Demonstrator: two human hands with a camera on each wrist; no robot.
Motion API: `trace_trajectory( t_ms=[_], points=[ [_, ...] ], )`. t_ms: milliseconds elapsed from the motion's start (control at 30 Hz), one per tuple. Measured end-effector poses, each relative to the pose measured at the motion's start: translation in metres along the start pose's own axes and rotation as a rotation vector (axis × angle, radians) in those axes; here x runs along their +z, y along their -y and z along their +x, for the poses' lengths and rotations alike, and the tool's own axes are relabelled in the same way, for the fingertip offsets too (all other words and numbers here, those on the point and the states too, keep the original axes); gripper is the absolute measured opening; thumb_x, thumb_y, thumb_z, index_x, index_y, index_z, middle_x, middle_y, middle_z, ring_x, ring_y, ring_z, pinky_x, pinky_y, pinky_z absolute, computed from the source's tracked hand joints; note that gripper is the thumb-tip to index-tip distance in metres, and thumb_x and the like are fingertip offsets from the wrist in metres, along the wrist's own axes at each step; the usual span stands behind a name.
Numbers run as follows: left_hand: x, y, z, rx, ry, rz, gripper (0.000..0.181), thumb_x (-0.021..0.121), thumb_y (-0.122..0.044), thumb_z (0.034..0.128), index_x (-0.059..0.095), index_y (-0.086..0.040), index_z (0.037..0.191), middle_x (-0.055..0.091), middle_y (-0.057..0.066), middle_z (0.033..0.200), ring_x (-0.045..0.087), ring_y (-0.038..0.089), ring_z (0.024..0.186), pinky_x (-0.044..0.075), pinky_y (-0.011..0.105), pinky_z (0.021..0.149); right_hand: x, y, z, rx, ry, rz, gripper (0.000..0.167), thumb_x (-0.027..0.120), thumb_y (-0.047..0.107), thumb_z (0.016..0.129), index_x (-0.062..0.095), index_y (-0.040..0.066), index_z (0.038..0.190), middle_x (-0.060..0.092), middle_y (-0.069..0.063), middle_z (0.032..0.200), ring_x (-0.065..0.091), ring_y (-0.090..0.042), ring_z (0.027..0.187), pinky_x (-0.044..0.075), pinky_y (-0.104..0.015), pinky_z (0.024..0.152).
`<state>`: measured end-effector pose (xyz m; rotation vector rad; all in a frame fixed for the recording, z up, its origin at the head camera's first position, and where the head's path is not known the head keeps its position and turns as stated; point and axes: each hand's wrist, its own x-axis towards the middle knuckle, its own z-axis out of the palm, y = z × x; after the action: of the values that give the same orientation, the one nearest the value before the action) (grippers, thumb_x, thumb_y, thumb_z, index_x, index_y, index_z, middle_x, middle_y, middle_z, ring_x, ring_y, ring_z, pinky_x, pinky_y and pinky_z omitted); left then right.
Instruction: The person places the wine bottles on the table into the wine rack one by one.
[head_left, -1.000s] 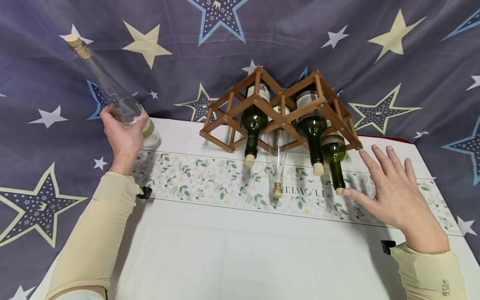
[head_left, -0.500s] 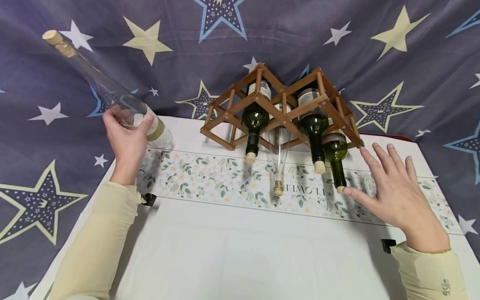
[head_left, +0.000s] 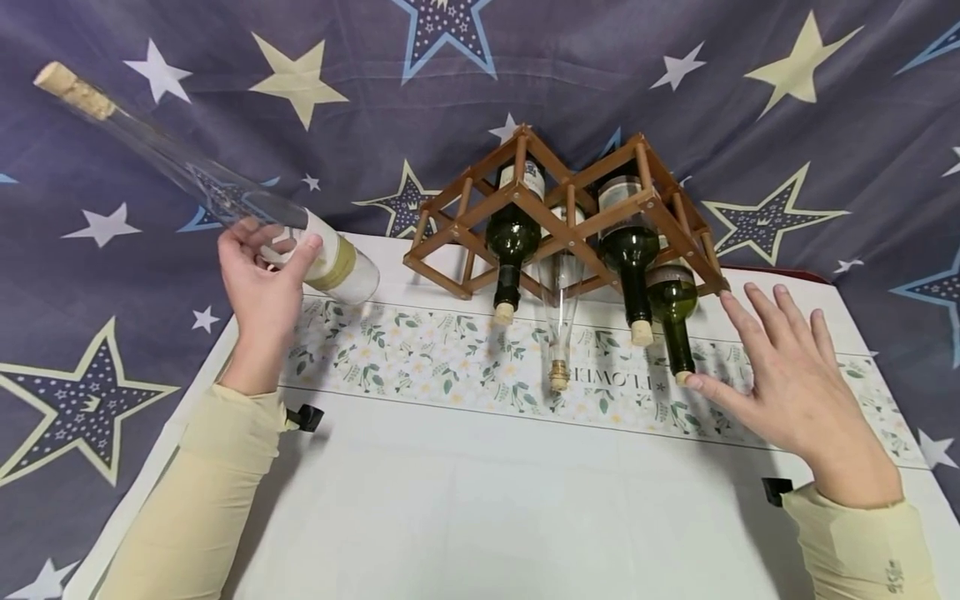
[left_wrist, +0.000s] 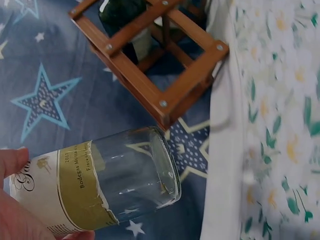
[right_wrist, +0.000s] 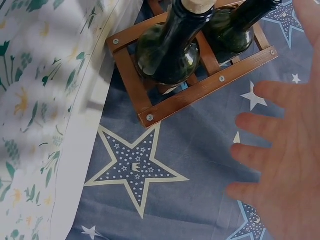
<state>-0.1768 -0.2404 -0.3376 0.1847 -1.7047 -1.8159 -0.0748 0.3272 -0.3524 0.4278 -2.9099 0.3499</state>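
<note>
My left hand [head_left: 264, 287] grips a clear, corked wine bottle [head_left: 225, 196] around its white and olive label. The bottle leans, its cork up to the left and its base toward the rack. In the left wrist view the base of this bottle [left_wrist: 135, 170] is just short of the rack's near corner. A wooden wine rack [head_left: 517, 200] holds dark green bottles [head_left: 628, 250] and one clear bottle [head_left: 558, 308], corks facing me. Beside the rack's right end, my right hand [head_left: 795, 392] is spread with straight fingers, its thumb by the cork of the lower right green bottle [head_left: 672, 308].
A floral runner [head_left: 405, 350] crosses the white table [head_left: 487, 508] in front of the rack. Behind hangs a star-patterned cloth [head_left: 360, 92]. The rack's lower left compartment [head_left: 442, 262] has no bottle in it.
My left hand has moved slightly right and tipped the clear bottle further over, its cork swinging left and its base coming closer to the rack. The right hand has stayed almost still.
</note>
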Motion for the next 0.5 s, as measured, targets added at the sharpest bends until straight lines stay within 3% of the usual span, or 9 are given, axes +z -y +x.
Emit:
trace_trajectory(
  t_ms=[167, 400, 500],
  points=[
    [0.008, -0.008, -0.006, 0.016, 0.014, -0.113, 0.064, 0.085, 0.005, 0.0833, 0.046, -0.006, 0.133, 0.058, 0.011, 0.121, 0.061, 0.024, 0.107, 0.051, 0.026, 0.093, -0.004, 0.004, 0.001, -0.023, -0.030, 0.009, 0.110, 0.077, 0.063, 0.088, 0.022, 0.016, 0.171, 0.018, -0.021, 0.174, 0.001, -0.040, 0.162, -0.009, -0.065, 0.125],
    [0.019, -0.018, -0.016, 0.083, 0.040, -0.191, 0.056, 0.082, 0.004, 0.0871, 0.047, -0.003, 0.131, 0.060, 0.018, 0.125, 0.066, 0.026, 0.106, 0.053, 0.029, 0.095, -0.013, 0.013, 0.005, -0.045, -0.065, 0.008, 0.111, 0.077, 0.064, 0.088, 0.021, 0.019, 0.172, 0.018, -0.020, 0.175, 0.002, -0.038, 0.163, -0.007, -0.063, 0.126],
    [0.025, -0.021, -0.019, 0.080, 0.031, -0.212, 0.055, 0.082, 0.004, 0.0874, 0.048, -0.006, 0.130, 0.062, 0.018, 0.125, 0.066, 0.026, 0.104, 0.053, 0.028, 0.093, -0.015, 0.017, 0.008, -0.058, -0.083, 0.010, 0.111, 0.077, 0.064, 0.088, 0.020, 0.019, 0.172, 0.019, -0.019, 0.175, 0.003, -0.038, 0.163, -0.006, -0.062, 0.127]
  ],
)
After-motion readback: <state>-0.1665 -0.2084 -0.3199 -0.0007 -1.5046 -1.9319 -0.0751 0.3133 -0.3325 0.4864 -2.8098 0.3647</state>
